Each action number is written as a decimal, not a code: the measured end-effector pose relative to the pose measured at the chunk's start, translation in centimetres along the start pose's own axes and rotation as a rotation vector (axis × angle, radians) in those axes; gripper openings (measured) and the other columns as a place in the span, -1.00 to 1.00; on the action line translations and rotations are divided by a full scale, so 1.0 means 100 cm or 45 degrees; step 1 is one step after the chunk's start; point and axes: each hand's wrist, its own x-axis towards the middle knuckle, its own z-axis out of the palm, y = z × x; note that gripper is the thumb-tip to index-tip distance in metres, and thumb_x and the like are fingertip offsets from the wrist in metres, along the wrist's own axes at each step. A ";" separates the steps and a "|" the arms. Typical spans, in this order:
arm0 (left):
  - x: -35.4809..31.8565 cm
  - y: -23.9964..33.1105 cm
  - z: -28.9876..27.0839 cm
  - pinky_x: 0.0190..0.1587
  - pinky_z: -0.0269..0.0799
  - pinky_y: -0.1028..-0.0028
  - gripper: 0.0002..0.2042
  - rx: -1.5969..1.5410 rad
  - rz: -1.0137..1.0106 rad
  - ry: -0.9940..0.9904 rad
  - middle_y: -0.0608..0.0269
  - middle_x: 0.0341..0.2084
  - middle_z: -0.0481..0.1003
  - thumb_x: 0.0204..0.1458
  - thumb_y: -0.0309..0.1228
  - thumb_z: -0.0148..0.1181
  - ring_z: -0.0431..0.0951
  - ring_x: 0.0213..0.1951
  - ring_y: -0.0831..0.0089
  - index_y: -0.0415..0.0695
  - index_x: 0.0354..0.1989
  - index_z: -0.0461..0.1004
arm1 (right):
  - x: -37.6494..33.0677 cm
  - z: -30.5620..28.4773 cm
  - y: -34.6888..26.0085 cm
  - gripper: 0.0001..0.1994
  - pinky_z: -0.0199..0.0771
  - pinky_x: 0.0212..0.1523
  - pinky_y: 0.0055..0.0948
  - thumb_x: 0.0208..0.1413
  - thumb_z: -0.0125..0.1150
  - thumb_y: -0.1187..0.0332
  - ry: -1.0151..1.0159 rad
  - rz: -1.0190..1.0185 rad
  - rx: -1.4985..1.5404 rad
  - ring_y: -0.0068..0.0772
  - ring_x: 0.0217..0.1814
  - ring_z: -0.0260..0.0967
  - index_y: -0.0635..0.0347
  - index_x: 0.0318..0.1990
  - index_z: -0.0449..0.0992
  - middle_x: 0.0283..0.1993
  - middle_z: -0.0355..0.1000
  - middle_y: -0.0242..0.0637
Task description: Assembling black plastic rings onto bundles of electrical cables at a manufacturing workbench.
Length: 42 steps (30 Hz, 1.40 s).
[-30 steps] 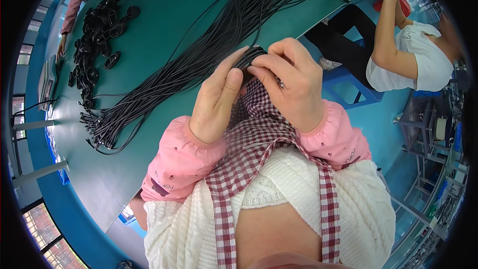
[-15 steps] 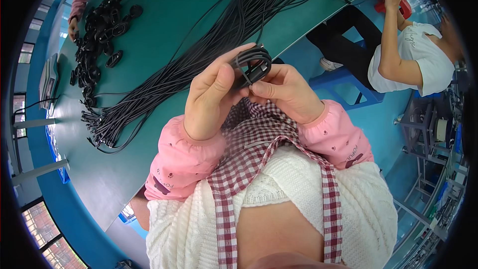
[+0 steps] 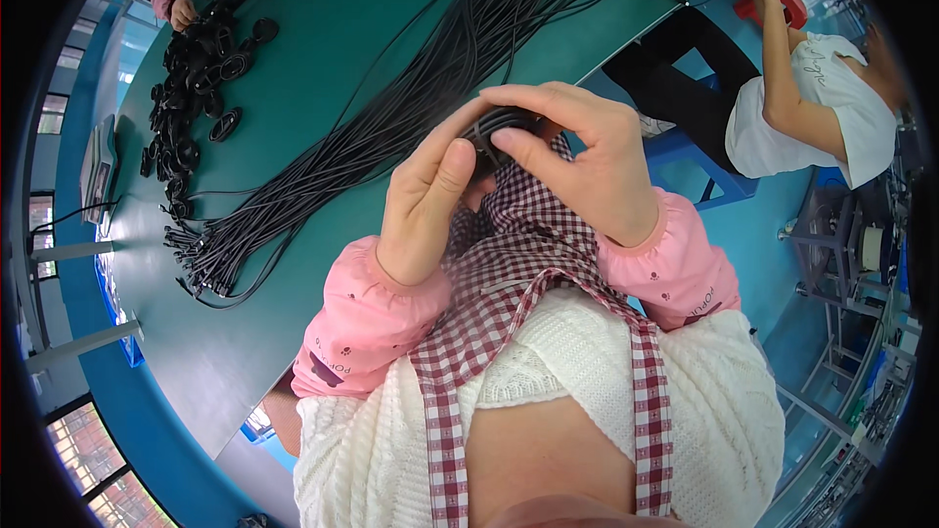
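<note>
Pers. wore a checked apron (image 3: 528, 249) & pink sleeve covers (image 3: 377, 318). A coiled black cable (image 3: 506, 121) was b/w the 2 hands, over the apron, nr the tabletop edge. L hand (image 3: 421, 205) was closed on its L side, thumb up along it; R hand (image 3: 602, 161) was clamped on its R side, thumb on the front, index arched over the top. Rest of coil hidden by fingers. Just past the hands, a long bundle of loose black cables (image 3: 421, 101) lay diag. across the green tabletop (image 3: 303, 68), ends bunched at L. Beyond, a pile of small black coils (image 3: 181, 103) ran along the L side, w/ a single coil (image 3: 226, 124) just beside it. To R, a co-worker in white tee (image 3: 782, 122) sat on a blue stool (image 3: 729, 188), arm raised. Far L, another worker's hand (image 3: 183, 13) was at the pile; couldn't tell if touching.
</note>
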 end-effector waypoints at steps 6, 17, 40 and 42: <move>0.000 0.013 -0.007 -0.22 0.51 0.50 -0.60 -0.081 -0.062 -0.109 0.07 -0.08 0.48 0.25 -0.35 0.02 0.58 -0.19 0.37 -0.34 0.18 0.30 | -0.001 -0.008 0.012 -0.72 0.50 -0.32 -0.62 0.03 0.28 0.54 -0.092 0.427 0.620 -0.57 -0.33 0.50 0.31 -0.05 0.56 -0.32 0.57 -0.25; 0.006 -0.008 -0.019 -0.20 0.61 0.30 -0.79 -0.230 0.053 -0.114 0.02 -0.25 0.54 0.14 -0.42 0.14 0.63 -0.23 0.13 -0.25 -0.13 0.33 | 0.005 -0.017 0.008 -0.75 0.61 -0.21 -0.53 0.04 0.31 0.54 -0.220 0.460 0.733 -0.46 -0.26 0.55 0.41 -0.10 0.56 -0.29 0.57 -0.14; 0.016 -0.017 -0.055 -0.12 0.46 0.42 -0.84 0.296 0.355 -0.371 0.17 -0.16 0.44 0.23 -0.39 0.05 0.45 -0.11 0.46 -0.24 -0.18 0.41 | 0.011 -0.010 0.012 -0.78 0.48 -0.32 -0.65 0.00 0.37 0.46 -0.220 0.503 0.484 -0.60 -0.36 0.48 0.36 -0.19 0.62 -0.38 0.57 -0.26; 0.008 -0.015 -0.049 -0.11 0.47 0.40 -0.78 0.156 0.156 -0.193 0.15 -0.13 0.44 0.26 -0.33 0.00 0.46 -0.08 0.42 -0.25 -0.12 0.38 | 0.011 -0.008 0.014 -0.79 0.47 -0.33 -0.64 0.00 0.37 0.46 -0.197 0.501 0.455 -0.61 -0.36 0.47 0.35 -0.19 0.62 -0.38 0.57 -0.26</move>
